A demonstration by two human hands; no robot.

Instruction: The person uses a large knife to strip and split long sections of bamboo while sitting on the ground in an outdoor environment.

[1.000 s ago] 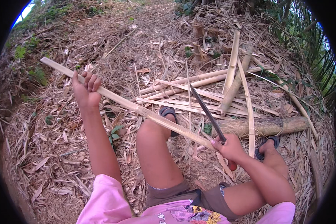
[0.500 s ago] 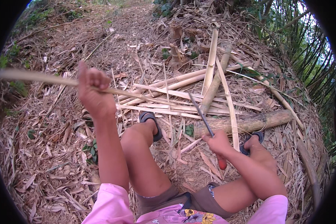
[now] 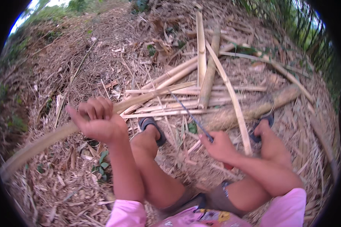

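Observation:
My left hand (image 3: 98, 119) is closed around a long split bamboo strip (image 3: 45, 143). One end of the strip runs to the lower left, and the other slants up to the right above the pile of bamboo pieces (image 3: 170, 111). My right hand (image 3: 220, 146) grips a long, thin-bladed knife (image 3: 189, 114), its blade pointing forward and left. Part of a red handle shows below that hand. The knife tip appears close to the strip's far part; I cannot tell whether they touch.
A thick bamboo log (image 3: 250, 112) lies in front of my right foot, with a split piece (image 3: 231, 96) leaning across it. A thinner pole (image 3: 211, 70) and an upright split length (image 3: 201, 45) stand beyond. Dry leaves cover the ground, and bamboo stems grow at the right.
The strip's left end has swung down, and my left hand has lowered and moved slightly right. My right hand still holds the knife. The whole view has shifted a little.

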